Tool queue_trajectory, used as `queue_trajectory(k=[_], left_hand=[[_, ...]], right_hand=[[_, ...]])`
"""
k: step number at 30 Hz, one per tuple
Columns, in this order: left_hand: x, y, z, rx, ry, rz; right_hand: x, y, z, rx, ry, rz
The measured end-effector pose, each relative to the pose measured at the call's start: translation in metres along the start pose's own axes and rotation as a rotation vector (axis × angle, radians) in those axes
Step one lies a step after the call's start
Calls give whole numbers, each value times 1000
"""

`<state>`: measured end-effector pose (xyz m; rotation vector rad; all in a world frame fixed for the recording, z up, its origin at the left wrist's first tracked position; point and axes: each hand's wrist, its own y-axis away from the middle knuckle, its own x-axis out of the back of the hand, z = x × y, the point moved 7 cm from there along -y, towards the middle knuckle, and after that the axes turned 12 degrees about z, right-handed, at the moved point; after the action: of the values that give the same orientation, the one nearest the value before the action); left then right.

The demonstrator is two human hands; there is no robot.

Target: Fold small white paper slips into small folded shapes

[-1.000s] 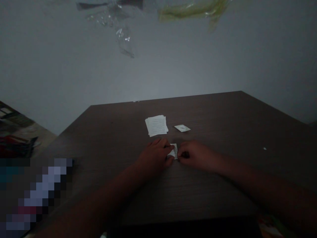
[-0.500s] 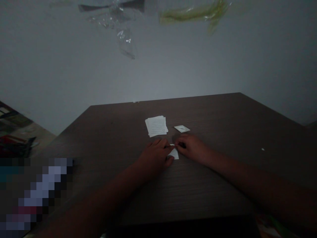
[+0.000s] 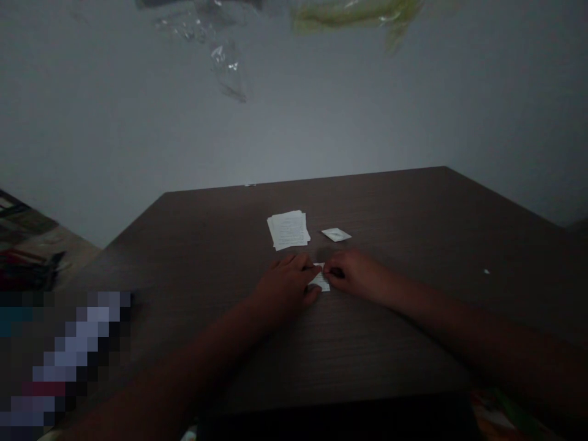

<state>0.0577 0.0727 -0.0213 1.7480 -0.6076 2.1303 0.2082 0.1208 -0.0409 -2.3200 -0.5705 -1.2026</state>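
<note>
Small printed sheet (image 3: 325,283) is flat on the brown table (image 3: 390,349), just below the centre of the frame, mostly under my left hand (image 3: 289,286). That hand is palm down, thumb and index finger spread apart with the paper showing between them, index fingertip pressing on the sheet. My right hand (image 3: 348,271) is at the sheet's upper right edge, fingers curled in toward the thumb; can't tell whether they're pinching paper.

Just above my left hand in the frame: a stack of printed sheets (image 3: 289,231), edges not squared up. Right of it, apart from it, a diamond-shaped white piece (image 3: 337,234) with markings too small to read. White scrap (image 3: 486,271) well off at right of frame. Wall (image 3: 321,122) behind, with clear plastic (image 3: 228,67) at upper left and yellow tape (image 3: 340,17) at top centre. Lower left corner is pixelated. Light's dim.
</note>
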Motion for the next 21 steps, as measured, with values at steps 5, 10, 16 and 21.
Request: queue_trajectory(k=[5, 10, 16, 21], left_hand=[[3, 1, 0, 3, 13, 3], [2, 0, -1, 1, 9, 1], [-2, 0, -2, -3, -5, -22], [-1, -2, -1, -12, -24, -11]], right_hand=[[-1, 11, -9, 16, -65, -98], [-2, 15, -8, 2, -130, -133], [3, 1, 9, -62, -113, 19], [4, -9, 14, -26, -6, 105]])
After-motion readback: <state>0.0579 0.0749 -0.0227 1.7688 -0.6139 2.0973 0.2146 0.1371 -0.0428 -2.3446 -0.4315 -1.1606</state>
